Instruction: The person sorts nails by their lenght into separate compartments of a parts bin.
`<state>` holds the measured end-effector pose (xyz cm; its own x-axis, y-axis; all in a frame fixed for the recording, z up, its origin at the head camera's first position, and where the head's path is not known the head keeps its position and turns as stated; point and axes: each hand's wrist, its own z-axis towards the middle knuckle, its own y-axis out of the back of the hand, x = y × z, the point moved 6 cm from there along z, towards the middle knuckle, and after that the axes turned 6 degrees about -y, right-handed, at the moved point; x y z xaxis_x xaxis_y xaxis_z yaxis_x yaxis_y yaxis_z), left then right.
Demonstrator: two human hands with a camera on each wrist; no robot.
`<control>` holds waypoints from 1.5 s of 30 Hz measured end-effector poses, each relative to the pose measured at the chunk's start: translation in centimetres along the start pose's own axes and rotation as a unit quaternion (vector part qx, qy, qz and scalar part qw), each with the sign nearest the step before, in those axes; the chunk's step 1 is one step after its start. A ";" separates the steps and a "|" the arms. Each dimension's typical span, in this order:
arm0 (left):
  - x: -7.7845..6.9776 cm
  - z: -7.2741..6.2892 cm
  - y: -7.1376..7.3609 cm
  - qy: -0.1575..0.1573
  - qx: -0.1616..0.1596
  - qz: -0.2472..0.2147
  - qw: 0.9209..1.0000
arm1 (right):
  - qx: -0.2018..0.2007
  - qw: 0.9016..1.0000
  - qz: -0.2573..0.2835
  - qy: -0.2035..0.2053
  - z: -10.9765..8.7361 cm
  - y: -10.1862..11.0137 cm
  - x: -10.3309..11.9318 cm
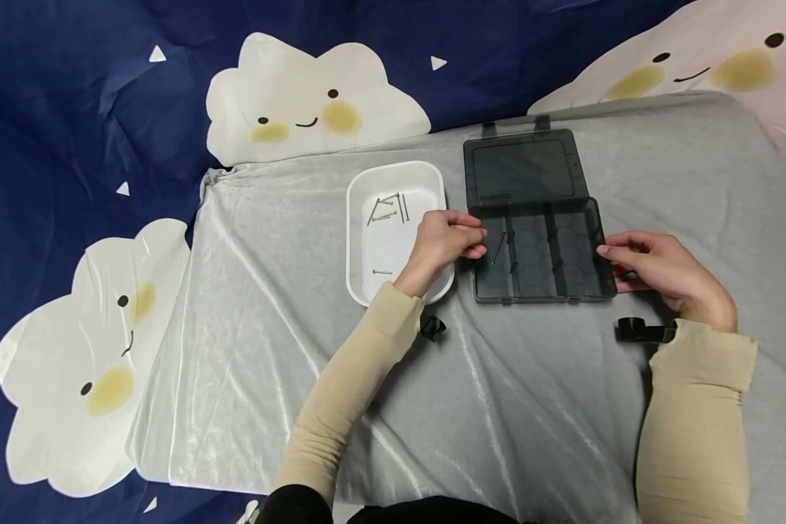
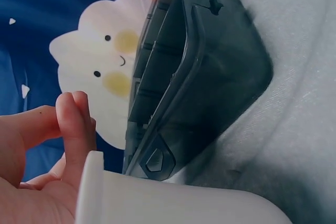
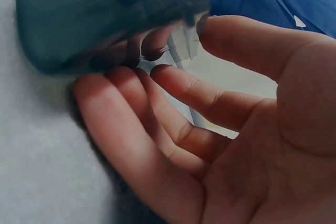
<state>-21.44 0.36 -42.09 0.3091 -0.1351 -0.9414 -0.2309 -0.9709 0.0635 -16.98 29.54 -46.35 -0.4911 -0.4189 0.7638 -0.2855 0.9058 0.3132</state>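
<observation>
A dark translucent compartment box [image 1: 530,297] lies with its lid [image 1: 524,171] folded back. One thin metal fastener [image 1: 498,248], a nail or screw, rests in its left compartment. At the box's left edge, my left hand [image 1: 442,239] hovers with fingers loosely bent and fingertips close together; the left wrist view shows nothing between them. From the other side, my right hand [image 1: 664,269] grips the box's right wall, thumb at the top edge and fingers low along the side. Several similar fasteners [image 1: 383,215] lie in the white tray [image 1: 352,240], partly behind my left wrist.
Grey velvety cloth [image 1: 268,291] covers the table, with folds running toward the front. A blue sheet with white clouds [image 1: 314,102] hangs behind the table and down its left side. The tray stands close against the box's left, its wall [image 2: 173,198] under the left hand.
</observation>
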 end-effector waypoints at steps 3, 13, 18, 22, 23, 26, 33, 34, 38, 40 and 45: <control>0.0 -0.4 0.1 -0.002 0.009 -0.009 1.000 | 0.002 1.000 -0.013 0.001 0.0 0.0 0.0; -1.8 -2.4 2.4 -0.080 0.015 0.035 0.996 | -0.002 1.000 -0.014 0.004 0.0 0.2 -0.5; -2.3 -3.0 4.7 -0.096 -0.027 0.067 0.993 | -0.005 1.000 -0.006 0.004 0.0 0.5 -0.5; -2.0 -3.1 5.7 -0.094 -0.043 0.076 0.992 | -0.007 1.000 -0.002 0.002 -0.1 0.6 -0.5; -1.9 -3.1 5.9 -0.092 -0.046 0.079 0.992 | -0.006 1.000 -0.001 0.002 -0.1 0.6 -0.5; -1.3 -2.9 6.3 -0.089 -0.054 0.086 0.991 | -0.006 1.000 0.003 0.003 -0.1 0.6 -0.5; 0.3 -2.2 7.1 -0.081 -0.077 0.120 0.986 | -0.012 1.000 -0.002 0.000 0.1 0.4 -0.4; 0.6 -2.1 7.1 -0.079 -0.079 0.132 0.985 | -0.012 1.000 -0.002 -0.001 0.1 0.3 -0.3; 1.3 -1.7 6.9 -0.078 -0.085 0.198 0.974 | -0.010 1.000 -0.002 -0.001 0.1 0.2 -0.3; 1.4 -1.6 6.7 -0.081 -0.086 0.243 0.963 | -0.010 1.000 -0.002 0.000 0.2 0.1 -0.2; 1.8 -1.3 5.8 -0.096 -0.074 0.342 0.932 | -0.009 1.000 0.000 0.004 0.2 0.0 -0.1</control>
<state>-21.06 -5.72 -43.01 -0.0382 -0.7078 -0.7054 -0.1797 -0.6896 0.7016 -17.12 29.57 -46.53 -0.4839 -0.4193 0.7681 -0.2705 0.9064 0.3244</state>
